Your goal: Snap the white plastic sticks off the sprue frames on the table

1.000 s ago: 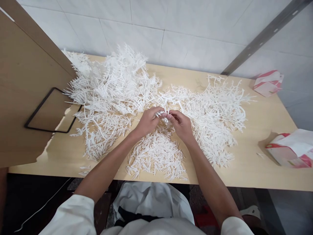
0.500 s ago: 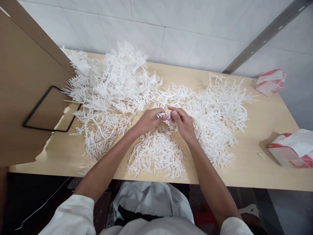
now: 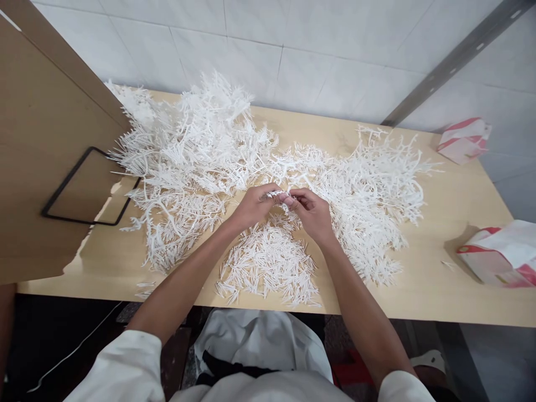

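Note:
Above the middle of the table my left hand (image 3: 258,204) is closed on a small white branched plastic piece (image 3: 274,194). My right hand (image 3: 313,213) meets it, thumb and fingers pinched together at the left hand's fingertips; what they grip is too small to make out. Just below the hands lies a pile of short white sticks (image 3: 270,259). A tall heap of white branched pieces (image 3: 196,134) spreads to the left, and another heap of white pieces (image 3: 372,190) lies to the right.
A cardboard sheet (image 3: 50,128) and a black rectangular frame (image 3: 62,187) stand at the left of the wooden table (image 3: 435,268). Two red and white packages, one at the back right (image 3: 464,139) and one at the front right (image 3: 498,257), sit near a tiled wall.
My right hand's fingers have closed in against the left fingertips, where a small gap showed before. My left hand has barely moved.

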`<state>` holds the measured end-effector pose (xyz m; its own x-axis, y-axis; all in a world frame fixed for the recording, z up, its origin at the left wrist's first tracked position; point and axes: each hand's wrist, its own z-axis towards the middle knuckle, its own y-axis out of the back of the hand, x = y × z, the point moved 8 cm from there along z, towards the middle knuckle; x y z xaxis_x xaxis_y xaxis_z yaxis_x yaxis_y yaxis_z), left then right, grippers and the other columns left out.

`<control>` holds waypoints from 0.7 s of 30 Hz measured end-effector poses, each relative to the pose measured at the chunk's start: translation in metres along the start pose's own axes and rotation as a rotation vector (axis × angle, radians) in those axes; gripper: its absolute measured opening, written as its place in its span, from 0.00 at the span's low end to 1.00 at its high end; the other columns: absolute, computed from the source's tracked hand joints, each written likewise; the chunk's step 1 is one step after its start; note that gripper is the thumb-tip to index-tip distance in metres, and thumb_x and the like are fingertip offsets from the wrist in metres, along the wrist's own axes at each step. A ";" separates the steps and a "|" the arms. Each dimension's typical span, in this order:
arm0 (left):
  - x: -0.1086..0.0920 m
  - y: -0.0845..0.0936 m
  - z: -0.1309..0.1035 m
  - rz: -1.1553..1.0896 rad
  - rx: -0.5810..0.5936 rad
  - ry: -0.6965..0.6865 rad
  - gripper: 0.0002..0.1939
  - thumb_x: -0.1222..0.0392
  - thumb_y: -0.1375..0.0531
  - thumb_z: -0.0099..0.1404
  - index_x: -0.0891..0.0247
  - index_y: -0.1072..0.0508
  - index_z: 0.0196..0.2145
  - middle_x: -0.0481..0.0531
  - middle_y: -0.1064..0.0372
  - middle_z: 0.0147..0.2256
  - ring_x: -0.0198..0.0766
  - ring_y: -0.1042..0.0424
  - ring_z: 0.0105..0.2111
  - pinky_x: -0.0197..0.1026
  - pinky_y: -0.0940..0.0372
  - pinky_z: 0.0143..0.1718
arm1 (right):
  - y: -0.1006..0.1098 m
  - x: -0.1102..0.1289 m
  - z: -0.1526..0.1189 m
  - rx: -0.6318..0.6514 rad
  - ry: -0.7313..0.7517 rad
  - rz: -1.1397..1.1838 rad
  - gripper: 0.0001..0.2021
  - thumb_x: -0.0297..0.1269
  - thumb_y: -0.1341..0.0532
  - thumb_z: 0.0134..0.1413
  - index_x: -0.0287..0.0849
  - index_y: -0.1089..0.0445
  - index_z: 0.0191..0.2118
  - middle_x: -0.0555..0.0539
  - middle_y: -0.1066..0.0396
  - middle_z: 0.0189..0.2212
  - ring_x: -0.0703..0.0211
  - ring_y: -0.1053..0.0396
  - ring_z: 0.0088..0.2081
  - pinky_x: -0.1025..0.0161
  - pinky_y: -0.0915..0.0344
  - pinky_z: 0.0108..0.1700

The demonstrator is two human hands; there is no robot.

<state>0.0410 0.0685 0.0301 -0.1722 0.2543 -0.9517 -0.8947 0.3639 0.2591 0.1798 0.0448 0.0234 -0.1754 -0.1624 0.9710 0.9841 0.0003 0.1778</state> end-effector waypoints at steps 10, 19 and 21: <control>0.005 -0.007 0.000 -0.301 0.064 -0.023 0.18 0.44 0.41 0.62 0.62 0.31 0.28 0.48 0.33 0.29 0.34 0.34 0.32 0.40 0.39 0.40 | 0.006 -0.007 0.001 -0.094 -0.032 0.231 0.14 0.53 0.48 0.61 0.49 0.39 0.35 0.55 0.33 0.24 0.67 0.36 0.23 0.67 0.36 0.27; -0.002 -0.013 -0.004 0.068 0.023 -0.039 0.11 0.51 0.44 0.67 0.60 0.28 0.36 0.49 0.31 0.31 0.35 0.34 0.33 0.40 0.40 0.36 | 0.005 0.010 -0.002 0.004 0.060 -0.123 0.13 0.49 0.40 0.56 0.50 0.27 0.43 0.49 0.28 0.41 0.63 0.29 0.37 0.61 0.31 0.39; 0.001 -0.017 -0.004 0.179 0.028 -0.070 0.08 0.57 0.45 0.67 0.60 0.28 0.35 0.50 0.30 0.32 0.37 0.33 0.33 0.42 0.40 0.37 | 0.004 0.014 -0.003 -0.024 0.112 -0.185 0.11 0.48 0.37 0.54 0.49 0.26 0.39 0.49 0.27 0.39 0.63 0.29 0.37 0.62 0.32 0.38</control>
<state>0.0542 0.0594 0.0243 -0.2975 0.3791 -0.8762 -0.8402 0.3319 0.4288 0.1812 0.0395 0.0370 -0.3504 -0.2657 0.8981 0.9359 -0.0629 0.3465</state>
